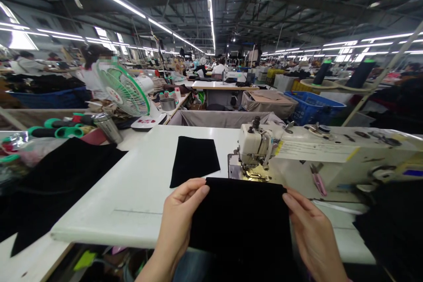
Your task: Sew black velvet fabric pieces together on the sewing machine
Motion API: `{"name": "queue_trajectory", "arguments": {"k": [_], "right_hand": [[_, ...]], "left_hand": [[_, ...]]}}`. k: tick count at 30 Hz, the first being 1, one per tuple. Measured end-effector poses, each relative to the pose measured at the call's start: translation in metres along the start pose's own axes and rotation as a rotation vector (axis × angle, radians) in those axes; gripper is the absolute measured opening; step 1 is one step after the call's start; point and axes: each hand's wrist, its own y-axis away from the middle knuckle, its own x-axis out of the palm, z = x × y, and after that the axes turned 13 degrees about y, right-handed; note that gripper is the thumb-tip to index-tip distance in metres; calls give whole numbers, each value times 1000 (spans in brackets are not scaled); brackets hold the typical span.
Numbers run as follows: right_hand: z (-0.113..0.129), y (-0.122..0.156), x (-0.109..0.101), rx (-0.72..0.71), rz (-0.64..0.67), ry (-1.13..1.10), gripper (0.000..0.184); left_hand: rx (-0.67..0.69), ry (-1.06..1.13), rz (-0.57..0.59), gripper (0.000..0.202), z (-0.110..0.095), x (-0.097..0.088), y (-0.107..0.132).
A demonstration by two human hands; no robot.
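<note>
Between my two hands a black fabric piece (244, 220) is stretched, its top edge level and its lower part hanging over the table's front edge. My left hand (181, 211) pinches the top left corner between thumb and fingers. At the top right corner, my right hand (310, 224) grips the cloth the same way. Just beyond the cloth stands a white sewing machine (256, 145), its presser foot area over a shiny metal plate. A second black fabric piece (194, 161) lies flat on the white table (132, 189), left of the machine.
Pink-handled thread snips (318, 180) rest against the machine body. More black cloth lies on the left (66, 180) and right (393, 224). A green-rimmed fan (124, 88), a steel flask (107, 128) and thread spools (62, 130) stand at the left. Other people work farther back.
</note>
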Motion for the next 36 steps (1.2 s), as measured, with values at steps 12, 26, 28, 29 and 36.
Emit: {"name": "queue_trajectory", "arguments": {"k": [12,26,28,29,36], "right_hand": [[-3,-3,-9,-51,-23,102,44],[5,-4,-7,-87,-3,93,41],[7,-3,-5,-126,1,91,36],[9,-2,-3,-148,11,89,33],[26,0,9,-203,136,-8,18]], "left_hand": [[-17,48,34,31,-2,1,0],[37,57,3,29,-1,3,-8],[29,85,-9,31,-4,6,-8],[20,98,-16,32,-5,6,-8],[-29,48,-68,28,-4,-7,-22]]}}
